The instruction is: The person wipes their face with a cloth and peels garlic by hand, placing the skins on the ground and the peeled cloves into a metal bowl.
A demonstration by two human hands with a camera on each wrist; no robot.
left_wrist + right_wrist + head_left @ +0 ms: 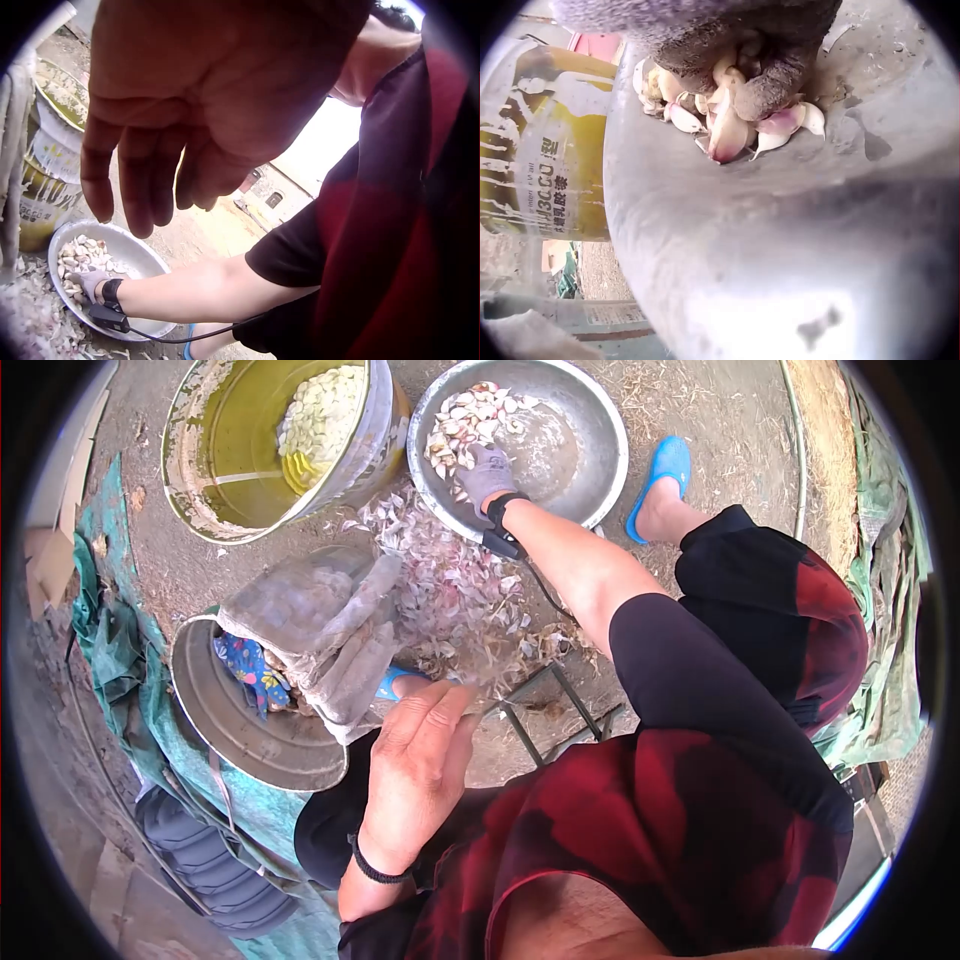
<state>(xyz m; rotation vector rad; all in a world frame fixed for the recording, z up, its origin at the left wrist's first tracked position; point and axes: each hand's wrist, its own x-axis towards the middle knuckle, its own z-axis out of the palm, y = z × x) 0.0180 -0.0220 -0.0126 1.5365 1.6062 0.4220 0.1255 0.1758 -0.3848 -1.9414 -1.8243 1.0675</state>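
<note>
My right hand, in a grey-purple knit glove, reaches into a metal basin. Unpeeled garlic cloves are heaped on the basin's far left side. In the right wrist view the gloved fingers curl round a few cloves low against the basin wall. The bare left hand hovers in front of the body, fingers loosely bent and holding nothing. Its relaxed fingers hang down in the left wrist view. Papery garlic skins lie in a pile on the ground between the hands.
A yellow bucket holds peeled cloves at the back left. Nearer stands a grey tub with a dusty sack draped over it. A metal frame lies close to the legs. A blue clog is right of the basin.
</note>
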